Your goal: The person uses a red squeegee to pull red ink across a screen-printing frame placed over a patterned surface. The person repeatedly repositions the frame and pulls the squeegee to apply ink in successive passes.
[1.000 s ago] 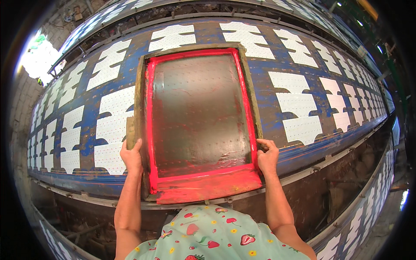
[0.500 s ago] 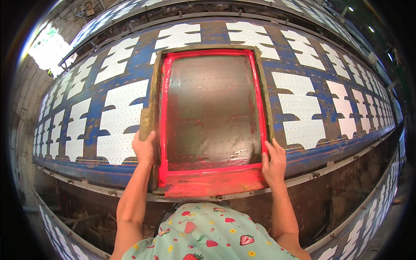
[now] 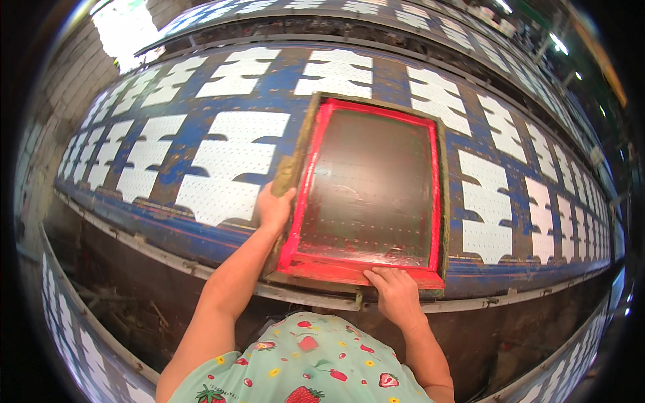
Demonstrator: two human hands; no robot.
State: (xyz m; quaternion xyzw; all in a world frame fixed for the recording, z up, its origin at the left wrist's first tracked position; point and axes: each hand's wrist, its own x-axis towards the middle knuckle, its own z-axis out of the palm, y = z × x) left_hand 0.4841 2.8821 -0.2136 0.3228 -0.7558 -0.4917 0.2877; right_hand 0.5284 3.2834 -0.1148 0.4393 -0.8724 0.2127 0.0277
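The screen-printing frame [image 3: 369, 188] lay over the near side of a long blue-and-brown printing table [image 3: 176, 164], a little right of the person's middle, turned askew, with its near end by the metal rail [image 3: 181, 265]; whether it rested flat or was raised slightly could not be told. The left hand [image 3: 274, 207] gripped the frame's left side just below a worn wooden block [image 3: 285, 176], thumb over the rim and fingers wrapped around the outer edge, their tips out of sight. The right hand [image 3: 395, 293] had its fingers pressed together over the red near bar [image 3: 326, 270]; its thumb was hidden, so a pinch there could not be confirmed. The work looked partway through: the cut white panels to the left [image 3: 232, 168] and the right-hand panels [image 3: 485, 232] already bore rows of small dots, though which marks came from this frame was unclear. Dark mesh obscured whatever lay beneath, so it could not be judged whether that spot was finished; the frame itself was not yet clear of the table. No brand or label could be made out on the frame or panels; the strawberry-patterned shirt [image 3: 322, 356] carried tiny curved lettering, too small to read reliably.
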